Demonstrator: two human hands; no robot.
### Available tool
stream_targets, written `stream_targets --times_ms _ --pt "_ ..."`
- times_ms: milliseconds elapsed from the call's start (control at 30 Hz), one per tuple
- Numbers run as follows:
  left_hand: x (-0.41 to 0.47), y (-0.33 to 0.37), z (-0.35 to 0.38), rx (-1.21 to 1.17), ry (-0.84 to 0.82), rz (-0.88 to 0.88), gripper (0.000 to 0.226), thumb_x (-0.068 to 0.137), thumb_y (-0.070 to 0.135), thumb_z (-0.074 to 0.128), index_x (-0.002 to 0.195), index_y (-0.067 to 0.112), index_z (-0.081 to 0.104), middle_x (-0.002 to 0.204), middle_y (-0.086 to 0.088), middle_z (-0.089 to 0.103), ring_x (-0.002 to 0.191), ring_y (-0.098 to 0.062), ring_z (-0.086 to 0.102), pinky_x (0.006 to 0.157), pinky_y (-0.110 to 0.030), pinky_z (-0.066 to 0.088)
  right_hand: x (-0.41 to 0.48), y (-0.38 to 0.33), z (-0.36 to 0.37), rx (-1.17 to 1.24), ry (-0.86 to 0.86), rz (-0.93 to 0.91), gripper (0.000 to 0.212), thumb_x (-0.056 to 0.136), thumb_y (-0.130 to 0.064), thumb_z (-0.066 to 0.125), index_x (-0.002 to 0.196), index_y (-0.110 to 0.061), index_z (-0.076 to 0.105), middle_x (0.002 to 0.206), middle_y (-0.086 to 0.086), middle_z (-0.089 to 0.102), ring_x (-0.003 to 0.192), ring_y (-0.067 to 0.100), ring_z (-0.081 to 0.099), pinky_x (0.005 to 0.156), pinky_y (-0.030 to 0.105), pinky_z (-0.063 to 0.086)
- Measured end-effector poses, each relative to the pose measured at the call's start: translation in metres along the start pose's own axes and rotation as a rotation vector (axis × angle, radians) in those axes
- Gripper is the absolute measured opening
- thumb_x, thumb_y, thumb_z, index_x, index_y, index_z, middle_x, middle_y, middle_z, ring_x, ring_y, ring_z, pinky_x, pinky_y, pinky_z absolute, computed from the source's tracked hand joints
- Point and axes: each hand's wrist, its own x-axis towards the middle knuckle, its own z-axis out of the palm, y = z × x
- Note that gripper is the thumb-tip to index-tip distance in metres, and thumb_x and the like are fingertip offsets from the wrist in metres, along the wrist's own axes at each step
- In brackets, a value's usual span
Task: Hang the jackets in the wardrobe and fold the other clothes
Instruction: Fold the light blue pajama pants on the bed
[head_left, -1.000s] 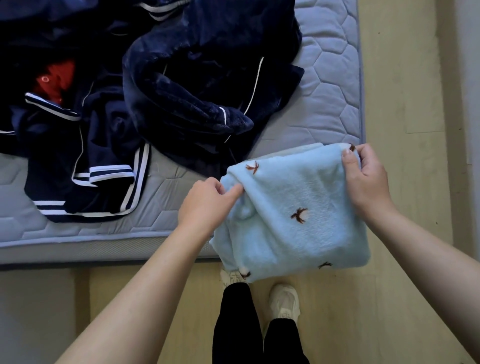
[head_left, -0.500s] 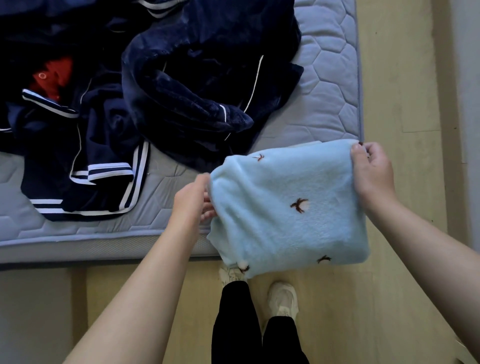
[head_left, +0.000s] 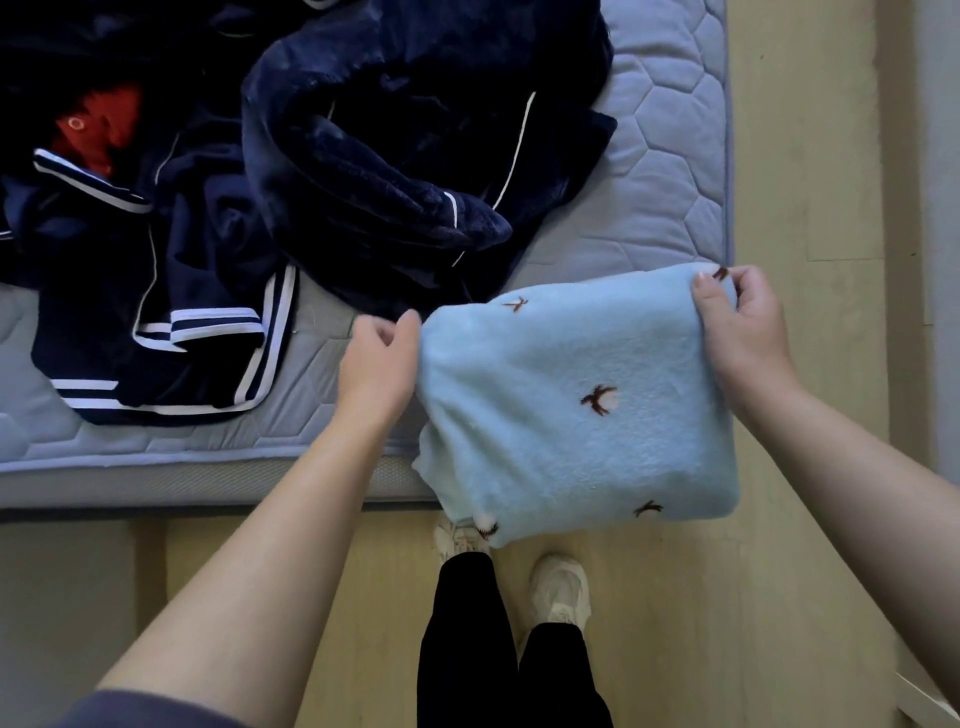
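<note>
No words, numbers or brand names can be read anywhere in the picture. The red fabric (head_left: 104, 130) in the upper left of the frame carries a small white ring, too small to tell as a letter or logo. The dark brown stitched motifs on the light blue fleece garment (head_left: 571, 441) at centre right are shapes, not writing. Faint grey marks on the side of the white sneaker (head_left: 561, 592) at lower centre are too blurred to read.
</note>
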Motion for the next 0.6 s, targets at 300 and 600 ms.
stream_targets --times_ms 300,600 --pt "0.021 0.005 0.007 0.179 -0.054 0.539 0.03 0.091 0.034 0.057 0.07 0.015 0.048 0.06 0.006 0.046 0.056 -0.005 0.039 0.055 -0.025 0.035 0.016 0.005 0.003 -0.042 0.063 -0.072 0.022 0.098 -0.028 0.045 0.076 -0.028 0.042 0.071 -0.011 0.044 0.065 0.003 0.04 0.059 0.014 0.033" --pt "-0.037 0.01 0.019 0.203 0.188 0.605 0.044 0.09 0.039 0.054 0.126 0.014 0.046 0.123 0.0 0.05 0.114 -0.017 0.046 0.097 -0.035 0.04 -0.004 -0.001 -0.003 -0.024 -0.007 0.082 0.028 0.097 -0.04 0.046 0.114 -0.018 0.046 0.1 -0.006 0.055 0.093 0.011 0.052 0.078 0.025 0.039"
